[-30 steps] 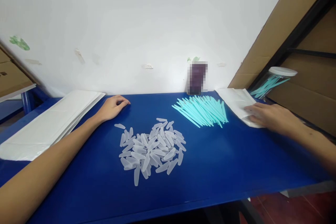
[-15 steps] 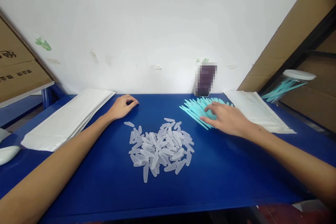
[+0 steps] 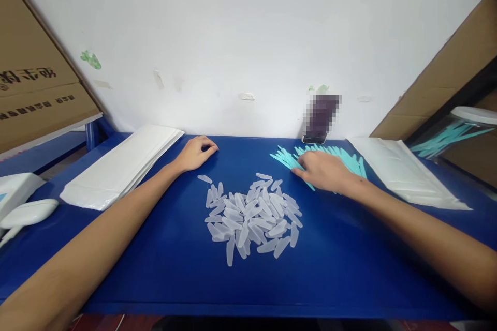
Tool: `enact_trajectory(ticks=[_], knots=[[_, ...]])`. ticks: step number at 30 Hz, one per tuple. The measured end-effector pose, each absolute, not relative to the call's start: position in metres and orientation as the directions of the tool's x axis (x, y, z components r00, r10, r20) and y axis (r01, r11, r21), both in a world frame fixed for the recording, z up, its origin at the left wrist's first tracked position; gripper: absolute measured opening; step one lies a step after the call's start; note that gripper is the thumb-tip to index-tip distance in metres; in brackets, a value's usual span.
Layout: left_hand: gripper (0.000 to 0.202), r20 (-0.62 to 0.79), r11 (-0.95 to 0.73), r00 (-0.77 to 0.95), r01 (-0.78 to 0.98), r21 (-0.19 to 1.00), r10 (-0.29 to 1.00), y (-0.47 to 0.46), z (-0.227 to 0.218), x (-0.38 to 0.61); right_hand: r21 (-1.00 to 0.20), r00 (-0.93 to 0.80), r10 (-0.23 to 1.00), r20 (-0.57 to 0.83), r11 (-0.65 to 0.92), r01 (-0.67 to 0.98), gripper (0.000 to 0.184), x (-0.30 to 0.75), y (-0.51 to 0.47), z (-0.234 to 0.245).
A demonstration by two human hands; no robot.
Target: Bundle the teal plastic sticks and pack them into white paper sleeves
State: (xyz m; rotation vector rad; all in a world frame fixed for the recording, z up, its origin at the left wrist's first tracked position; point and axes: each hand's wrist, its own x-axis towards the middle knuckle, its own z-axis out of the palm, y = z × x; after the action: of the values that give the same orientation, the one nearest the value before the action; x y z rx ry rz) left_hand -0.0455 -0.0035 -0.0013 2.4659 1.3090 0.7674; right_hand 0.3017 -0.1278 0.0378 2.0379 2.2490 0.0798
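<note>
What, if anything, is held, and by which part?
Left hand: nothing visible. Right hand covers the middle of some teal sticks; whether it grips them cannot be told.

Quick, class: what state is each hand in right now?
Left hand: loosely curled on the blue table, nothing visibly held.
Right hand: curled over turquoise sticks; firm grip cannot be told.

Your table [image 3: 163, 264] looks pretty smooth and glossy, your turquoise sticks [image 3: 286, 158] read as smooth plastic, those translucent pieces [image 3: 254, 216] are frosted plastic-looking, and the box [image 3: 34, 46] is matt cardboard.
</note>
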Motion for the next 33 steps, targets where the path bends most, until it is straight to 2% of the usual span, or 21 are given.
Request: enact_trajectory(ticks=[3,6,10,12,16,20,26,30,33], knots=[[0.037,0.344,-0.566,0.451,0.693,0.447,0.824,-0.004,-0.001,-0.045,0.034,-0.149,0.988,0.024,0.149,0.988,0.037,0.282,-0.111,0.029],[0.037,0.392,-0.559,0.404,0.673,0.484,0.827,-0.004,-0.002,-0.047,-0.084,-0.262,0.958,0.113,0.272,0.959,0.032,0.259,-0.091,0.018],[0.051,0.451,-0.478,0.233,0.673,0.565,0.861,-0.007,-0.002,-0.050,-0.242,-0.452,0.871,0.192,0.488,0.839,0.031,0.233,-0.065,0.007],[0.056,0.449,-0.431,0.157,0.663,0.612,0.879,-0.009,-0.001,-0.051,-0.322,-0.473,0.853,0.219,0.521,0.791,0.032,0.225,-0.056,0.003],[0.051,0.432,-0.436,0.176,0.639,0.633,0.885,-0.016,0.000,-0.049,-0.477,-0.417,0.877,0.238,0.479,0.737,0.031,0.223,-0.046,-0.003],[0.038,0.422,-0.470,0.247,0.659,0.587,0.872,-0.020,-0.001,-0.045,-0.568,-0.367,0.893,0.261,0.450,0.689,0.024,0.230,-0.043,-0.009],[0.027,0.400,-0.502,0.326,0.705,0.501,0.857,-0.024,-0.002,-0.040,-0.617,-0.352,0.907,0.230,0.415,0.668,0.025,0.233,-0.037,-0.009],[0.030,0.421,-0.490,0.293,0.710,0.505,0.858,-0.022,-0.003,-0.042,-0.654,-0.367,0.920,0.139,0.364,0.664,0.026,0.231,-0.032,-0.003],[0.031,0.444,-0.512,0.293,0.676,0.530,0.847,-0.020,-0.002,-0.044,-0.655,-0.365,0.921,0.133,0.358,0.666,0.026,0.231,-0.029,-0.003]])
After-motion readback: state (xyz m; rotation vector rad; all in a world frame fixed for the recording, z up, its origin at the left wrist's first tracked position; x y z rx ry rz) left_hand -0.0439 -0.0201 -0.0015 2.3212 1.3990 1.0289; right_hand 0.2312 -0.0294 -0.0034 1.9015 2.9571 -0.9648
